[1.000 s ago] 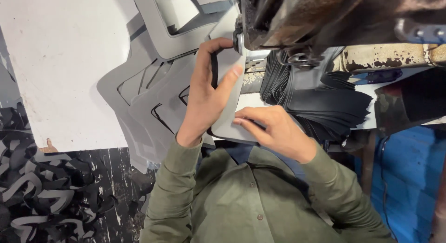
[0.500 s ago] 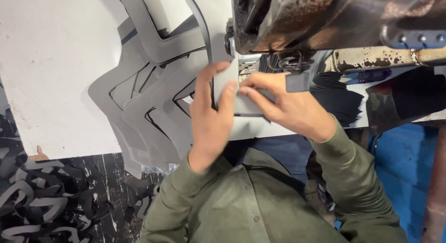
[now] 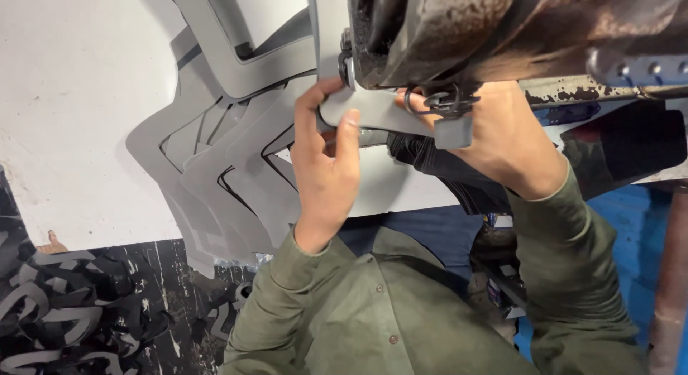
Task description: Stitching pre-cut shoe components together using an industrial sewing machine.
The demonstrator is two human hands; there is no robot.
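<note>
White worktable (image 3: 79, 117), grey cut pieces (image 3: 236, 174), left hand (image 3: 326, 171) pinching grey piece (image 3: 373, 113), right hand (image 3: 502, 142) gripping it

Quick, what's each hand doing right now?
Left hand: fingers closed on the grey cut piece under the sewing machine.
Right hand: on the same piece; grip cannot be told.

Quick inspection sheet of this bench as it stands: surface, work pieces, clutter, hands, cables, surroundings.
Surface: white table, scuffed and speckled.
Job's things: grey cut piece held under the worn machine head; fanned stack of grey pieces beside it.
Clutter: black pieces behind the right hand.
Hands: left hand pinches the grey cut piece; right hand grips its other end.
Cables: nothing seen.
Surroundings: black offcut strips on the floor; blue surface at right.
</note>
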